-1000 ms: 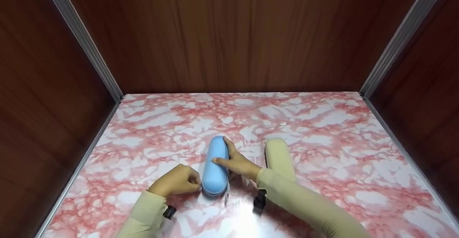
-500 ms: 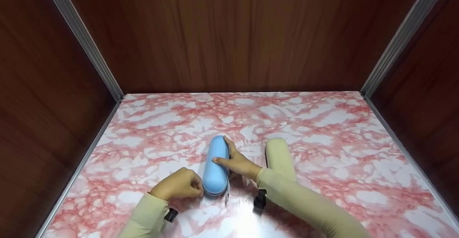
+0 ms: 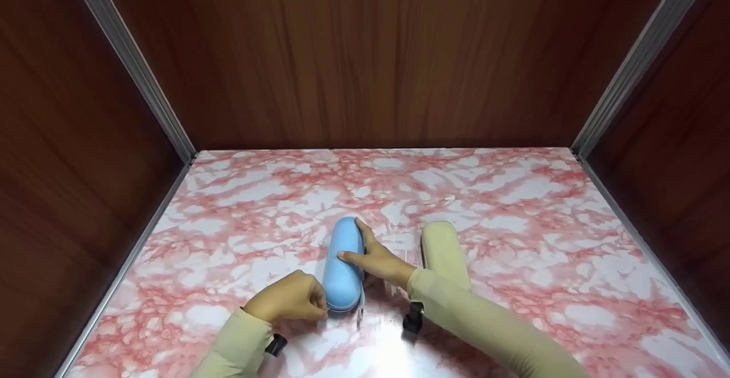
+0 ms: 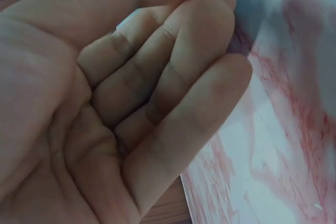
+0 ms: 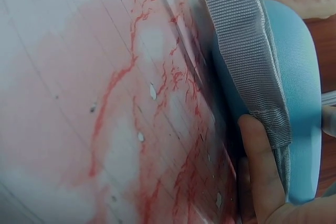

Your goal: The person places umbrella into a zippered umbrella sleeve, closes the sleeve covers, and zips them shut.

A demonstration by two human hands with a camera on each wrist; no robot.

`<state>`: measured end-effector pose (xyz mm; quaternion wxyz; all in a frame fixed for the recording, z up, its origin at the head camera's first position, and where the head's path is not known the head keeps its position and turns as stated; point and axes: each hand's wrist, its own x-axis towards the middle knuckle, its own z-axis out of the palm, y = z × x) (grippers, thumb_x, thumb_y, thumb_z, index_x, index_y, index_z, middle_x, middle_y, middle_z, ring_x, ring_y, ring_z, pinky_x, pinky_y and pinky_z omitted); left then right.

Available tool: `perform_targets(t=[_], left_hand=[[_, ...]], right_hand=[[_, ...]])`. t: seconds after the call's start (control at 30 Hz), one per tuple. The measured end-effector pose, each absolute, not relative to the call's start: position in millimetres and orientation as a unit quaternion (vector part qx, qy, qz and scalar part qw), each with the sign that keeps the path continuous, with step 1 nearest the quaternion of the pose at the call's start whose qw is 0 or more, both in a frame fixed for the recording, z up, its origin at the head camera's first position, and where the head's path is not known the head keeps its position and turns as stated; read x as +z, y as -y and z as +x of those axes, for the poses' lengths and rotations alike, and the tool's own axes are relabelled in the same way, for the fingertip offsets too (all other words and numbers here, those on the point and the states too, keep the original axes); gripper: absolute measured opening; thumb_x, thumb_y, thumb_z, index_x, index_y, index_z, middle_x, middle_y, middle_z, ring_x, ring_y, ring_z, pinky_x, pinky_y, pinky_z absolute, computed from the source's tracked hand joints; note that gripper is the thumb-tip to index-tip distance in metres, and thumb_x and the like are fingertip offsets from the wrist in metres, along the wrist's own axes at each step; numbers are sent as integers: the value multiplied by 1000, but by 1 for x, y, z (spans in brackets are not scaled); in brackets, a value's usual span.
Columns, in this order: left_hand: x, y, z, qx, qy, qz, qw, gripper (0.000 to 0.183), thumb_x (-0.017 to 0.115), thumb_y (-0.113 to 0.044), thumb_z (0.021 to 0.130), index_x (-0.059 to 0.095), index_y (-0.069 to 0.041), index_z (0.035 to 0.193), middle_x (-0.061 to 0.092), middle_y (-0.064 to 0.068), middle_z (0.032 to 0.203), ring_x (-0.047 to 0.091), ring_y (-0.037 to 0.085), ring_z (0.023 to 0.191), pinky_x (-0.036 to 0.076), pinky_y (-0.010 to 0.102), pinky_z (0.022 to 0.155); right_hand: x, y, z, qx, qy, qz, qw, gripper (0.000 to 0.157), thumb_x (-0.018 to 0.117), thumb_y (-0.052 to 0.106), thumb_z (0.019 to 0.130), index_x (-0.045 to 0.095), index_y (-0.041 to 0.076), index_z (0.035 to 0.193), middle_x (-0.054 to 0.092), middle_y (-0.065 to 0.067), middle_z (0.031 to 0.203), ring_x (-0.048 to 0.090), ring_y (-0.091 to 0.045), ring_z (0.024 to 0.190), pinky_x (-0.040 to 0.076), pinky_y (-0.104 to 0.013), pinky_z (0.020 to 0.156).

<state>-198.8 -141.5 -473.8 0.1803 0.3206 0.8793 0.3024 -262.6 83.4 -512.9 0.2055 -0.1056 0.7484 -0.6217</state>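
Observation:
A blue hard pencil case (image 3: 342, 288) with rounded ends lies lengthwise on the table, a zip seam running round its lower edge. My right hand (image 3: 381, 261) grips it from the right, thumb on top and fingers along the side. In the right wrist view, a grey ribbed strap (image 5: 244, 51) runs along that side, with fingers touching it. My left hand (image 3: 291, 297) pinches at the seam by the near left end, thumb tip against curled fingers. The left wrist view shows the pinch, but the small zip pull itself is hidden behind the fingertips.
A beige case (image 3: 445, 252) lies to the right, its near end behind the right forearm. The red-and-white marbled table (image 3: 228, 218) is enclosed by brown wood-look panels (image 3: 365, 59) with grey metal corner posts at the back and sides.
My left hand has slid a little nearer and to the right along the seam, round the near left end of the blue case. The right hand and both cases stay put.

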Motion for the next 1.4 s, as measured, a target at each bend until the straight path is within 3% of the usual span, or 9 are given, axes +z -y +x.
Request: perform_targets(t=[0.23, 0.5, 0.6, 0.73, 0.83, 1.0, 1.17, 1.4], left_hand=[[-471, 145, -200, 312, -871, 312, 216, 15, 77, -15, 86, 75, -11, 72, 63, -12, 64, 46, 0, 55, 40, 17, 52], [-470, 151, -207, 327, -880, 264, 223, 17, 68, -18, 89, 68, -8, 74, 60, -5, 64, 47, 6, 54, 41, 24, 53], [-471, 153, -210, 349, -878, 222, 239, 20, 69, -26, 89, 67, -6, 93, 67, 1, 77, 56, 12, 64, 47, 31, 60], [-475, 153, -216, 424, -852, 164, 259, 49, 68, -31, 91, 56, 0, 127, 65, 9, 95, 66, 23, 80, 54, 40, 74], [-479, 152, -221, 491, -818, 135, 268, 66, 69, -32, 93, 44, 4, 142, 61, 15, 108, 68, 28, 88, 56, 44, 80], [-485, 147, -233, 550, -781, 107, 276, 81, 74, -33, 91, 33, 2, 151, 50, 21, 124, 66, 31, 101, 56, 47, 86], [-492, 138, -247, 588, -748, 80, 297, 89, 78, -29, 88, 26, 3, 153, 46, 24, 139, 56, 38, 121, 52, 52, 93], [-499, 129, -257, 602, -726, 94, 318, 91, 78, -27, 87, 24, 3, 153, 45, 24, 141, 50, 39, 126, 44, 57, 102]], right_hand=[[-512, -84, -261, -611, -756, -102, 211, 100, 72, 39, 92, 1, 27, 162, 13, -33, 158, 46, -51, 126, 57, -54, 76], [-511, -82, -260, -619, -751, -92, 212, 100, 74, 37, 92, 3, 30, 162, 16, -37, 155, 51, -53, 120, 59, -52, 66], [-511, -82, -260, -619, -751, -89, 213, 99, 74, 38, 91, 4, 31, 162, 18, -37, 155, 51, -53, 120, 59, -52, 68], [-511, -83, -260, -619, -751, -91, 212, 99, 74, 38, 91, 4, 30, 162, 20, -37, 154, 52, -51, 120, 59, -52, 71], [-512, -83, -261, -618, -751, -96, 211, 99, 74, 38, 92, 4, 29, 162, 21, -38, 153, 53, -50, 120, 58, -51, 72], [-513, -84, -262, -617, -750, -101, 215, 99, 73, 39, 92, 4, 29, 162, 19, -37, 155, 52, -49, 121, 58, -50, 74], [-511, -86, -262, -610, -755, -104, 217, 99, 73, 42, 92, 4, 28, 162, 21, -36, 154, 51, -49, 123, 58, -50, 73], [-513, -85, -262, -613, -753, -109, 211, 98, 72, 39, 93, 4, 27, 162, 20, -38, 154, 50, -50, 123, 58, -51, 75]])
